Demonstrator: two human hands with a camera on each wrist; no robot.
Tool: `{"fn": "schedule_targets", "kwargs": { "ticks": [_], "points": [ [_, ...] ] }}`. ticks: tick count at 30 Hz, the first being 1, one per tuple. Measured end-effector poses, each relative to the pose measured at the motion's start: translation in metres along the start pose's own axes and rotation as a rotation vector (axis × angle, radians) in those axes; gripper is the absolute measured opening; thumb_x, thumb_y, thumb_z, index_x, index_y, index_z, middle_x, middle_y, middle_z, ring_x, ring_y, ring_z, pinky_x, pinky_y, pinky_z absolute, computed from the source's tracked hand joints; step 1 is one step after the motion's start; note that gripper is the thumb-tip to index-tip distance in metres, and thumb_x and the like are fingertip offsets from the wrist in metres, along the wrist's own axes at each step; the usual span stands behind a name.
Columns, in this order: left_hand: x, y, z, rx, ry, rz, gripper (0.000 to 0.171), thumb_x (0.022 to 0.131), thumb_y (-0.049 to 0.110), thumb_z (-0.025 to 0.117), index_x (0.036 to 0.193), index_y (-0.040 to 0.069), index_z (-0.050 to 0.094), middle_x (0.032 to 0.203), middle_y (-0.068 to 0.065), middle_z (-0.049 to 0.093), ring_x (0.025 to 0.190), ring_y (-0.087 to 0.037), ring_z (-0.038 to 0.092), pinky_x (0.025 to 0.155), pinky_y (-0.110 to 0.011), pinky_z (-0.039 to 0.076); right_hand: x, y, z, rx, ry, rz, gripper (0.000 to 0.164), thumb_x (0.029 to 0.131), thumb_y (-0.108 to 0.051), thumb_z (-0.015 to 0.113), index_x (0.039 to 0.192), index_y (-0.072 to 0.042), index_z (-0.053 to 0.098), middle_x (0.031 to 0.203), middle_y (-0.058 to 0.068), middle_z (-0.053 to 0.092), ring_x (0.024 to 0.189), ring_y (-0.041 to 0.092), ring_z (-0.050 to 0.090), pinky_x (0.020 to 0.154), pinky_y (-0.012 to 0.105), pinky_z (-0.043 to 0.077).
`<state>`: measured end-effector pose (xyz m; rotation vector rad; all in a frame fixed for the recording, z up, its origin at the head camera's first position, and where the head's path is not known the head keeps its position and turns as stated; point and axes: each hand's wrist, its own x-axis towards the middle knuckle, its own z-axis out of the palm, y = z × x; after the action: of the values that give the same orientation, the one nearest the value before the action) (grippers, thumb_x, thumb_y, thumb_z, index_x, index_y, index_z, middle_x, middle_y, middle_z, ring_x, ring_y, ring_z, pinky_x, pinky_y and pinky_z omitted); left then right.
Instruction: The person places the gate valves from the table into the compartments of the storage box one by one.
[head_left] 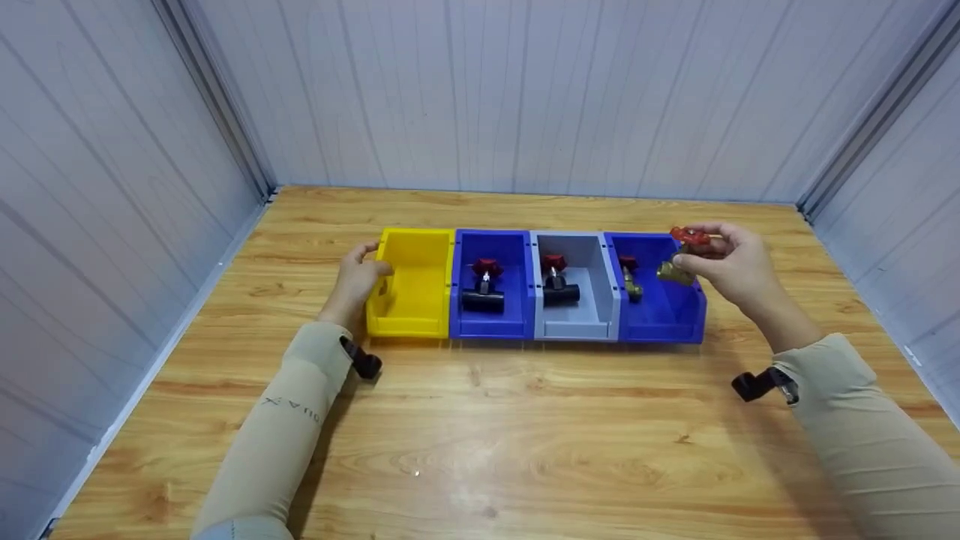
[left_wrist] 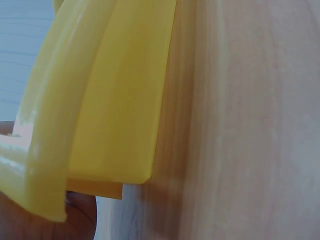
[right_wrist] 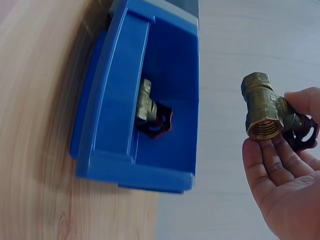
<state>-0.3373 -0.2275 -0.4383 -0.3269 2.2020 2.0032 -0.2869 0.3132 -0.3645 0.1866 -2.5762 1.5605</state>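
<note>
In the head view my right hand [head_left: 739,270] holds a brass valve [head_left: 675,271] with a red handwheel [head_left: 690,236], above the right side of the rightmost blue bin [head_left: 671,326]. The right wrist view shows the held valve's threaded brass body [right_wrist: 262,107] between thumb and fingers. A second brass valve [right_wrist: 146,107] with a dark red handwheel lies inside that blue bin. At the row's other end, my left hand [head_left: 356,281] grips the left wall of the yellow bin [head_left: 412,326], thumb over the inner side. Most of this hand is hidden behind yellow plastic [left_wrist: 115,100] in the left wrist view.
Between the end bins stand another blue bin [head_left: 491,328] and a grey bin [head_left: 576,330]. Each holds a black tee-shaped valve with a red handwheel, one in blue [head_left: 484,300], one in grey [head_left: 561,292]. The wooden table [head_left: 525,442] meets panel walls [head_left: 487,97] behind.
</note>
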Motion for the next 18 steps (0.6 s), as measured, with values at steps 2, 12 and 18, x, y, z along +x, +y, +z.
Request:
{"fn": "schedule_targets", "kwargs": {
  "ticks": [2,12,18],
  "points": [
    [-0.001,0.001,0.0,-0.005,-0.005,-0.009,0.065,0.101,0.005,0.053,0.164,0.015,0.044,0.162,-0.013,0.05,0.13,-0.026,0.052,0.106,-0.036,0.045,0.0,-0.003,0.003,0.013,-0.007,-0.002,0.049,0.097,-0.009,0.08,0.141,0.002,0.062,0.097,-0.025,0.075,0.091,-0.004,0.071,0.077,0.015,0.058],
    [-0.001,0.001,0.001,-0.019,0.006,-0.042,0.064,0.101,0.007,0.054,0.163,0.019,0.046,0.164,-0.008,0.048,0.138,-0.025,0.049,0.114,-0.039,0.043,0.001,-0.012,0.015,0.018,-0.014,0.018,0.055,0.098,-0.01,0.079,0.146,0.006,0.059,0.096,-0.023,0.075,0.092,-0.003,0.07,0.078,0.015,0.058],
    [-0.001,0.001,0.001,-0.02,-0.001,-0.027,0.065,0.1,0.007,0.055,0.163,0.019,0.045,0.163,-0.009,0.049,0.139,-0.027,0.05,0.115,-0.041,0.043,0.005,-0.016,0.02,0.029,-0.018,0.023,0.057,0.096,-0.007,0.078,0.148,0.008,0.058,0.093,-0.024,0.074,0.09,-0.004,0.069,0.076,0.015,0.057]
  ]
}}
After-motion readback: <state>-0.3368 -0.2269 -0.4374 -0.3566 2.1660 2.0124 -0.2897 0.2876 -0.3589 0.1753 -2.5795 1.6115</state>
